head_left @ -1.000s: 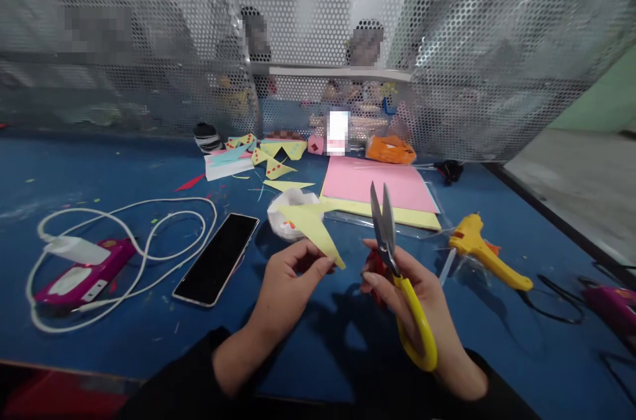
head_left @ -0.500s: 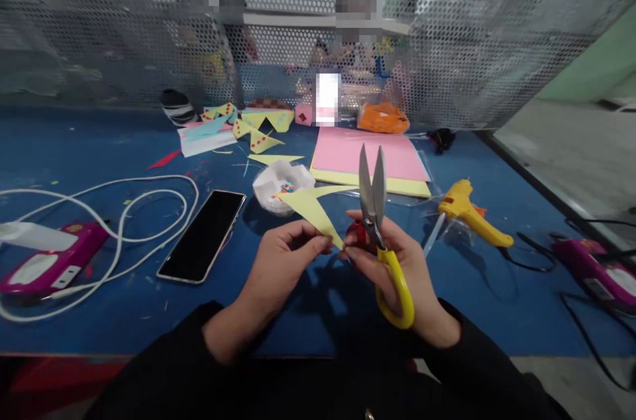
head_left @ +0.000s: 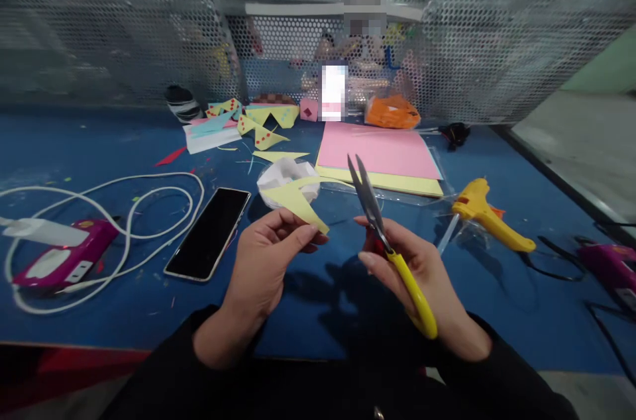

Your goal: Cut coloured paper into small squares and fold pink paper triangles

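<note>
Head view: left hand (head_left: 263,254) pinches paper (head_left: 294,200), already cut to a point; right hand (head_left: 422,277) grips scissors (head_left: 380,231), blades just apart, clear of paper. Decorated pieces (head_left: 261,132) lie finished at back; this one looks plain.

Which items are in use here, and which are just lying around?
In use: yellow paper in left hand; scissors in right hand.
Lying about: phone, glue gun, pink sheets.

yellow paper scrap (head_left: 297,203), yellow-handled scissors (head_left: 385,242) perhaps open
</note>
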The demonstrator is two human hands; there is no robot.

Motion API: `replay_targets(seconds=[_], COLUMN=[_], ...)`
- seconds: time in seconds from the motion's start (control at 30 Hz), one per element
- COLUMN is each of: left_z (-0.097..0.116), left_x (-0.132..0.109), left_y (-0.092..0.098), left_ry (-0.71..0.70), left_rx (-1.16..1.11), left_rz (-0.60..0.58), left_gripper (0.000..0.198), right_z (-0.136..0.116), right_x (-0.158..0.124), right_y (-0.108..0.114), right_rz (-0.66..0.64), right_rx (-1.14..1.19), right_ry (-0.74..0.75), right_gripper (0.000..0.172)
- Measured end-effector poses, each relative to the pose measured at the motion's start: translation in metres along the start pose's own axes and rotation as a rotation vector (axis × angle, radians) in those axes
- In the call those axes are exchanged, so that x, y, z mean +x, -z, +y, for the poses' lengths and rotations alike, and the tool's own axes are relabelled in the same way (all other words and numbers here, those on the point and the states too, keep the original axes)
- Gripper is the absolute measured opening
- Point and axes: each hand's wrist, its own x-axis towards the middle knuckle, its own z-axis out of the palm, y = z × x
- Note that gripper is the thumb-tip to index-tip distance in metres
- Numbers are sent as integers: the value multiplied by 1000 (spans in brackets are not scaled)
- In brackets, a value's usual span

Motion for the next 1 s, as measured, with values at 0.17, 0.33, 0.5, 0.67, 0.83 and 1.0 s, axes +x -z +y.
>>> replay_targets(seconds=[0.17,0.33,0.5,0.67,0.83,1.0], left_z=[8,8,5,4,2,0], left_x=[-1,-5,-7,-7,-7,-7], left_y=[8,14,17,18,18,18], left_ry=[-38,-51,-55,-39,-15,16], left_rx=[-84,-115,-122,-83,-80,-76], left_rz=[123,161,133,125,131,142], left_gripper=[8,8,7,7,11,11], right_z=[6,7,4,4,4,5], right_x=[-8,-8,-5,-6,-6,-6], right_y=[11,10,3,2,3,2], right_rz=[-154,-236,-222,-222,-223,-226], right_rx=[-265,-483,-575,-610,-664,-667], right_ry=[43,124,205,257,279,289], right_gripper=[39,44,55,58,59,61])
